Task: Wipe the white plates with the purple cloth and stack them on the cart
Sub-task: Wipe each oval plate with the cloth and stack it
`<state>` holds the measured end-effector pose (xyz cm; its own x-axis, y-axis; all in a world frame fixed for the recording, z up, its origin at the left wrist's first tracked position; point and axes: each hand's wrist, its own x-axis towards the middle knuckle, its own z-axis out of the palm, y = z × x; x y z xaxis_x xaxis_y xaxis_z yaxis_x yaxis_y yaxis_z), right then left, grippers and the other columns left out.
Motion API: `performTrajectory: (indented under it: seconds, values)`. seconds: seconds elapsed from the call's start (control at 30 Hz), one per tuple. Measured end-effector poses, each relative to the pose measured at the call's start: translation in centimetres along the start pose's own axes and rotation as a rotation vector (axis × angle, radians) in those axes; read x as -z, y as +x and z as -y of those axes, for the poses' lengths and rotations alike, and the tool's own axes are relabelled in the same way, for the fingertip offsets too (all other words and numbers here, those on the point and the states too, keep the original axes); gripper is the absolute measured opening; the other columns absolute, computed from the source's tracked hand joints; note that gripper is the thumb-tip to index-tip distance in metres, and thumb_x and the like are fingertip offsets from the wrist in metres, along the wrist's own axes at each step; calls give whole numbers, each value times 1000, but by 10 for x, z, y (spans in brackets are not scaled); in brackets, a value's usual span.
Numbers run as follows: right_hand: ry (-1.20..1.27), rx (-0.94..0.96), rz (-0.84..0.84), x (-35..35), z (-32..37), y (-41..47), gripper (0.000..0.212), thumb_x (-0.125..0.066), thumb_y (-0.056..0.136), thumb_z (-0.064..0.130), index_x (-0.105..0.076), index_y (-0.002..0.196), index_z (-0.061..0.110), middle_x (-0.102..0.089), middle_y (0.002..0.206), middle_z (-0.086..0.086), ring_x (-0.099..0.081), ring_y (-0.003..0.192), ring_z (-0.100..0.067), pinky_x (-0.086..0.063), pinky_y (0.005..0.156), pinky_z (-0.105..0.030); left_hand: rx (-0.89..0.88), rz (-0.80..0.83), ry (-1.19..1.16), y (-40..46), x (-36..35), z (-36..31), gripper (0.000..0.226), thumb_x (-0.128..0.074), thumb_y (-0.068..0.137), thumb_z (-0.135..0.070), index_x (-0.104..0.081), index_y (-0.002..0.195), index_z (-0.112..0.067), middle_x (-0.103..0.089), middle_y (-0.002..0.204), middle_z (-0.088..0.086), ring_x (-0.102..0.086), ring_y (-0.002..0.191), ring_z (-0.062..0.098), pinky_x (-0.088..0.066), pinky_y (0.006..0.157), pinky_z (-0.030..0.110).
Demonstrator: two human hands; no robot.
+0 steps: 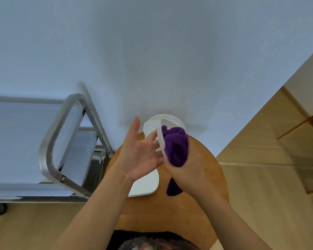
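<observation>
A small white plate (160,136) stands on edge in the air above the round wooden table (202,177). My left hand (141,156) supports its back with spread, straight fingers. My right hand (184,170) grips the bunched purple cloth (175,147) and presses it against the plate's face; a tail of cloth hangs below the wrist. A white square plate (145,184) lies flat on the table under my hands. Another white round plate (153,124) lies at the table's far edge, partly hidden by the raised one.
A metal cart (51,147) with a tubular handle and flat shelves stands to the left of the table, against the white wall. Wooden flooring lies to the right and below, and wooden furniture (304,127) stands at the far right.
</observation>
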<state>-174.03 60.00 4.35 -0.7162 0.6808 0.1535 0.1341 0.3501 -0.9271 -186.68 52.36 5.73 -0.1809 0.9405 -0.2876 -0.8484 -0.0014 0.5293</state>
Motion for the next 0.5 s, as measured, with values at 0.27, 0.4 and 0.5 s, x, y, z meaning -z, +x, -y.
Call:
performTrajectory:
  seconds: [0.27,0.4,0.5]
  values:
    - [1053,-454,-229,44,1,30,39,-69,58,11,-65,97,13,-74,84,-7,-71,71,-24,-56,55,-35,-341,-856,581,-2,34,1,52,-69,82,-36,-49,127,-19,-58,124,5,-55,113,25,-44,97,41]
    - [1195,-522,-220,43,-10,26,31,-69,61,18,-69,92,16,-74,85,-9,-72,72,-26,-57,56,-38,-49,-315,-50,-11,44,17,84,-89,53,-21,-54,129,-9,-63,124,17,-62,109,36,-52,87,54]
    - [1122,-608,-241,38,-18,23,34,-74,63,23,-72,97,16,-74,94,-9,-72,79,-25,-57,61,-39,-84,-238,-129,-7,46,21,63,-73,59,2,-59,119,-7,-68,112,18,-68,96,35,-57,68,45]
